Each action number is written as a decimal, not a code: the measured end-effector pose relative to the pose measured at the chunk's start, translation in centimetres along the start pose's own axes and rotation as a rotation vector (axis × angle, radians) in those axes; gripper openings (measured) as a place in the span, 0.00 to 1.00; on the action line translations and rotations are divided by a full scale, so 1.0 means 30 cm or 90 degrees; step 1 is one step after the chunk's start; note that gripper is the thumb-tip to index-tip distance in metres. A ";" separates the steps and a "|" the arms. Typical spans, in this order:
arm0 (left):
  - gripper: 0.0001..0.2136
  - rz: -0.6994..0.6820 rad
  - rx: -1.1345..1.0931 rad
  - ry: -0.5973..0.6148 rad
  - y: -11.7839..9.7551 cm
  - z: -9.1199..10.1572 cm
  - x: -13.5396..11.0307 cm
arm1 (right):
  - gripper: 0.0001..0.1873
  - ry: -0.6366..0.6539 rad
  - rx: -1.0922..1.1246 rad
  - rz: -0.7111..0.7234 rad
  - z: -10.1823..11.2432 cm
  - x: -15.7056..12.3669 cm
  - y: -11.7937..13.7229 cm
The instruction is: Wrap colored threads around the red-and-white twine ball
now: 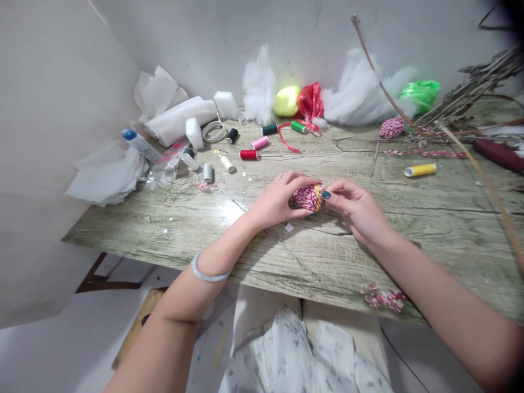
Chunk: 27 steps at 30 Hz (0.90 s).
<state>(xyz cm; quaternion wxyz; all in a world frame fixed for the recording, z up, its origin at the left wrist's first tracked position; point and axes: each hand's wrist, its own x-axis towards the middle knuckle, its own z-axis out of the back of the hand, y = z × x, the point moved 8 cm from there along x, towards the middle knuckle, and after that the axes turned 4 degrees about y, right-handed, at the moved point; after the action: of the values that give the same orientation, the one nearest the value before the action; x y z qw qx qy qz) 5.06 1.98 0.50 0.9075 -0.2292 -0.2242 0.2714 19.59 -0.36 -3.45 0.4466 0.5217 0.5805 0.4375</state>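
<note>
My left hand (pixel 278 199) is curled round a small ball wound with red-and-white twine (pixel 307 196), which shows a yellow patch on its right side. My right hand (pixel 354 204) pinches the same ball from the right, thumb and forefinger pressed against the yellow part. Both hands hover just over the wood-grain table (pixel 429 218), near its middle. A pale bangle (pixel 204 273) sits on my left wrist.
Several thread spools, among them a red spool (pixel 249 154) and a yellow spool (pixel 420 170), lie at the back. White stuffing (pixel 260 87), crumpled paper (pixel 106 174), a glue bottle (pixel 139 143), another twine ball (pixel 391 127) and dry twigs (pixel 470 93) line the far edge. Twine scraps (pixel 382 297) lie near the front.
</note>
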 end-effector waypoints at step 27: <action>0.35 0.006 0.021 -0.005 0.011 -0.011 0.000 | 0.19 -0.094 0.224 -0.190 0.029 -0.007 -0.062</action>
<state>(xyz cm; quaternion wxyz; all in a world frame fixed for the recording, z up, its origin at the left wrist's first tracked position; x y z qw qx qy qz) 5.11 2.13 0.07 0.9088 -0.2143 -0.2224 0.2805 20.06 -0.68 -5.43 0.4493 0.5306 0.6843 0.2197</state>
